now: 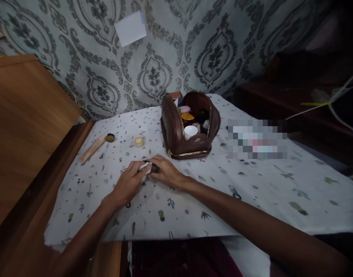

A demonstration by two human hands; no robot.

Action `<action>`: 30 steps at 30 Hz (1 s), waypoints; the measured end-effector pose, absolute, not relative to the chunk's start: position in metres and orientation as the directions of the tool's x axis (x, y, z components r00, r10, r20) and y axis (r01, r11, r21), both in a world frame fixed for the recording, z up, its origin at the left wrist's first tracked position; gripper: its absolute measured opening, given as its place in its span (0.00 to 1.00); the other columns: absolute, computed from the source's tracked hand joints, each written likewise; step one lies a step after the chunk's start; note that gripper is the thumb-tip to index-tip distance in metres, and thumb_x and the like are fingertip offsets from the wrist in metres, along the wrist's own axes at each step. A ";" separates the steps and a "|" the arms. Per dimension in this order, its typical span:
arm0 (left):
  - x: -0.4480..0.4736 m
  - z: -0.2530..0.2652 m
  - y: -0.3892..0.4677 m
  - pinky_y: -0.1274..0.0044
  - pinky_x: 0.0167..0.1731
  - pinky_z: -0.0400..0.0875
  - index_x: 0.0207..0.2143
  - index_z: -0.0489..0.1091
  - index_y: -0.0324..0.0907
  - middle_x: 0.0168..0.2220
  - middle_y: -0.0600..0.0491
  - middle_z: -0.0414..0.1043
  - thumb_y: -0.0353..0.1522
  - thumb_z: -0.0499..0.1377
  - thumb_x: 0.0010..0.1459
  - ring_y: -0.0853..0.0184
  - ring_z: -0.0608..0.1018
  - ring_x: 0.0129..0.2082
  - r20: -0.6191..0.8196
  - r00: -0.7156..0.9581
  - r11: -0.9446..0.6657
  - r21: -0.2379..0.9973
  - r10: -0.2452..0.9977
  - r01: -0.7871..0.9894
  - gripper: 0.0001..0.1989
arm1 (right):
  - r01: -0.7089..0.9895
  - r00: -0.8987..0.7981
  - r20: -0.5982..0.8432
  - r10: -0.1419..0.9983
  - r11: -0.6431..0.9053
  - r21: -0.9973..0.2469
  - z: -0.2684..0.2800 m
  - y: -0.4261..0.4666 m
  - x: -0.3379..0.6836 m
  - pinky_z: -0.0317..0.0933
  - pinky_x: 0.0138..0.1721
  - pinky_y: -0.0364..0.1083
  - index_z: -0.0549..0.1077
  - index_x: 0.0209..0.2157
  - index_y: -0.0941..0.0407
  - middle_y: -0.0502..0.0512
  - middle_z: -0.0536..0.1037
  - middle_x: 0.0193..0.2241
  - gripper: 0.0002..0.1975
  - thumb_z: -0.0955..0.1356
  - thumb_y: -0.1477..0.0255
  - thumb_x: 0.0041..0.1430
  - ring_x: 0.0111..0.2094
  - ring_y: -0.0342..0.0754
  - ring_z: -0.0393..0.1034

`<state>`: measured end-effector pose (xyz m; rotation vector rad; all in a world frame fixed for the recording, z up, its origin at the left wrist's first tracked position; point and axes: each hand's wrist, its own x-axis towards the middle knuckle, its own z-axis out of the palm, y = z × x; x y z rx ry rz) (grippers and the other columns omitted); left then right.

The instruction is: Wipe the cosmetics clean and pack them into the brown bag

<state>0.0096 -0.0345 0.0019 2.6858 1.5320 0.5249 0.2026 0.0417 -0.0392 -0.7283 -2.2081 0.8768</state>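
Observation:
My left hand (129, 184) has its fingers closed on a small white wipe or tissue (147, 167), which is pressed against a small dark object (155, 168). Gripping that dark object from the other side is my right hand (166, 171); its kind is mostly hidden by the fingers. Both hands meet low over the printed white cloth. Just beyond them sits a small round pot (139, 142) with yellowish contents or lid. Behind my right hand stands a brown cosmetic bag (201, 148), unzipped, with a white jar (190, 132) and several other items inside.
At the left lie a beige tube (92, 149) and a dark, rounded item (110, 137) at its far end. A pixelated item (257, 139) rests at the right. A wooden cabinet (29, 107) borders the table's left side; a patterned wall (155, 73) stands behind.

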 end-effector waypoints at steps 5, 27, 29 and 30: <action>0.009 0.006 -0.024 0.66 0.47 0.74 0.61 0.64 0.48 0.50 0.45 0.65 0.27 0.46 0.67 0.58 0.69 0.51 0.300 0.450 -0.506 0.138 0.841 0.852 0.23 | 0.270 -0.635 0.329 0.699 0.599 -0.753 -0.032 0.041 0.204 0.63 0.47 0.50 0.75 0.43 0.61 0.61 0.76 0.42 0.16 0.76 0.72 0.54 0.46 0.54 0.69; 0.009 0.006 -0.056 0.74 0.37 0.69 0.35 0.67 0.43 0.33 0.54 0.64 0.34 0.51 0.69 0.66 0.71 0.33 0.362 0.089 -0.251 0.432 0.928 0.866 0.09 | 0.258 -0.546 0.233 0.805 0.426 -0.867 -0.027 0.037 0.194 0.58 0.36 0.43 0.70 0.41 0.56 0.47 0.74 0.32 0.19 0.74 0.69 0.47 0.33 0.46 0.67; 0.010 0.006 -0.055 0.74 0.38 0.70 0.40 0.69 0.43 0.34 0.54 0.65 0.34 0.50 0.69 0.66 0.72 0.35 0.426 0.052 -0.255 0.435 0.903 0.863 0.09 | 0.224 -0.499 0.241 0.833 0.392 -0.892 -0.027 0.036 0.194 0.57 0.34 0.42 0.69 0.39 0.55 0.45 0.73 0.30 0.17 0.74 0.70 0.45 0.32 0.45 0.66; 0.011 0.005 -0.054 0.74 0.38 0.71 0.44 0.69 0.43 0.36 0.52 0.66 0.34 0.50 0.69 0.66 0.72 0.36 0.457 0.059 -0.271 0.414 0.887 0.869 0.10 | 0.207 -0.491 0.252 0.834 0.393 -0.896 -0.028 0.035 0.194 0.57 0.34 0.42 0.69 0.38 0.55 0.46 0.73 0.31 0.17 0.73 0.70 0.45 0.32 0.45 0.66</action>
